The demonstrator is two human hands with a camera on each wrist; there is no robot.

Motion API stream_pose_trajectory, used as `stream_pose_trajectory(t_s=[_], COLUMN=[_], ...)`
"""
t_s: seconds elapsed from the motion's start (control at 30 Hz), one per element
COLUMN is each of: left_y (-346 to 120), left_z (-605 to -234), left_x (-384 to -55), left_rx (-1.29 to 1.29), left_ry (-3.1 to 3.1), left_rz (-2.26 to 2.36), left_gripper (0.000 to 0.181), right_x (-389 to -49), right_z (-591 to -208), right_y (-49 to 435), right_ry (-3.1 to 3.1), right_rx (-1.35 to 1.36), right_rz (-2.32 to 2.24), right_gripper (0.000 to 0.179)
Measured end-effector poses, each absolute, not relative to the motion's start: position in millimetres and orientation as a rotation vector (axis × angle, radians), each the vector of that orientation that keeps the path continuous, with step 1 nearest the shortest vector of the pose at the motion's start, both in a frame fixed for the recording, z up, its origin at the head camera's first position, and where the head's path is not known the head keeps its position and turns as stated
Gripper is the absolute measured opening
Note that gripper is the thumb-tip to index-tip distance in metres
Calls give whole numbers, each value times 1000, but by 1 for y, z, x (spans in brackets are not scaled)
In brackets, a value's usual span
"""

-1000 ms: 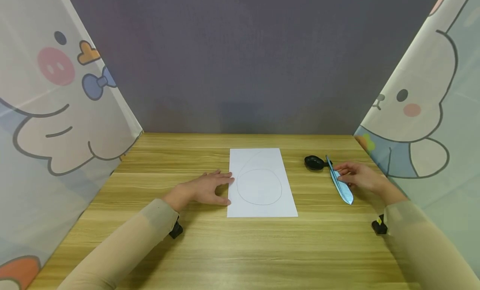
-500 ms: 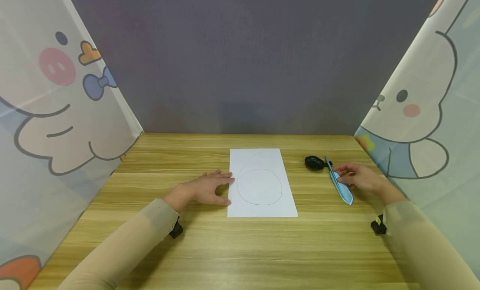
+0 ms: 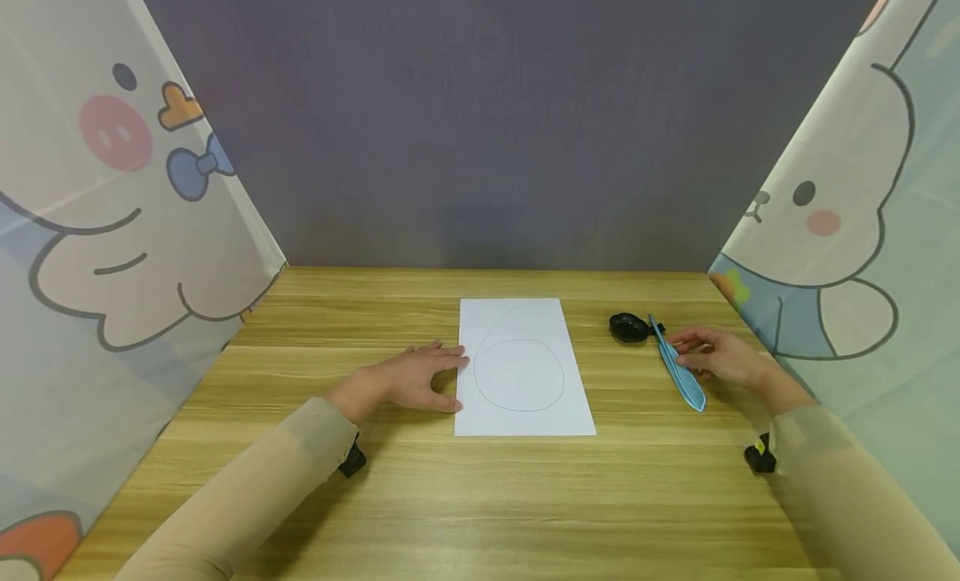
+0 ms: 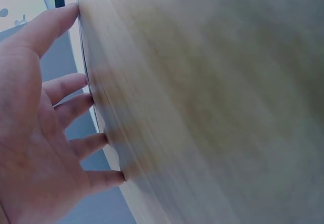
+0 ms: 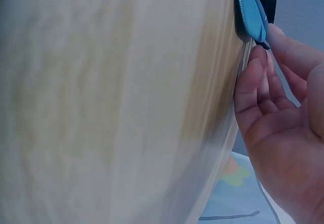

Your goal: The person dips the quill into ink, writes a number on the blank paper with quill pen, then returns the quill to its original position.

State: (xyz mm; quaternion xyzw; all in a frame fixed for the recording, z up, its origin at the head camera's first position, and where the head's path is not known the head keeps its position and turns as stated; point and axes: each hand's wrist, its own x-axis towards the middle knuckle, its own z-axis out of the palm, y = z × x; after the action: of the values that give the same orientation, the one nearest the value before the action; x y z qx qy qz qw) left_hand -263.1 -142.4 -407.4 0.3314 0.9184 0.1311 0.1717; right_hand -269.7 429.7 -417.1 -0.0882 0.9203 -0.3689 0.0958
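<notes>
My left hand (image 3: 412, 377) rests with spread fingers at the left edge of a white paper sheet (image 3: 525, 423). A thin-lined circle and a curved line are drawn on the sheet. In the left wrist view, the fingertips (image 4: 104, 139) touch down along the surface, the palm raised. On the right, my right hand (image 3: 716, 356) pinches a long, flat, light blue folded piece (image 3: 686, 381) with stitched-looking edges, standing at a slant. The right wrist view shows the thumb against this blue piece (image 5: 250, 13) and the other fingers curled below it.
Next to the blue piece's far end lies a black rounded object (image 3: 628, 327) with a short stem. The wood-grain table (image 3: 480, 506) meets a dark grey panel (image 3: 480, 147) at the back. Cartoon-printed curtains (image 3: 832, 231) border both sides.
The blue piece has turned slightly, its near side opening a little more to view. My right hand has shifted barely; the left hand and the paper stay put.
</notes>
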Motion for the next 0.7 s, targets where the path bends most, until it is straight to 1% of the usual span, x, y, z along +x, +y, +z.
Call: stream_pose_trajectory(t_s=[0.2, 0.37, 0.53, 0.63, 0.7], left_y=[-134, -126, -124, -127, -130], left_z=[-409, -409, -407, -407, -408], left_x=[-271, -272, -271, -270, -270], left_rx=[946, 885, 821, 812, 812], left_ry=[2662, 2687, 2669, 2655, 2661], left_rz=[346, 371, 462, 495, 537], left_gripper=[94, 89, 84, 89, 93], right_x=[-264, -263, -255, -247, -242], right_z=[-411, -403, -392, -387, -386], right_y=[430, 421, 386, 358, 342], right_ry=[2780, 2844, 2872, 2899, 2926], right_rx=[-244, -282, -358, -446, -505], right_rz=[-1134, -1148, -1177, -1128, -1048], right_gripper=[54, 53, 47, 44, 47])
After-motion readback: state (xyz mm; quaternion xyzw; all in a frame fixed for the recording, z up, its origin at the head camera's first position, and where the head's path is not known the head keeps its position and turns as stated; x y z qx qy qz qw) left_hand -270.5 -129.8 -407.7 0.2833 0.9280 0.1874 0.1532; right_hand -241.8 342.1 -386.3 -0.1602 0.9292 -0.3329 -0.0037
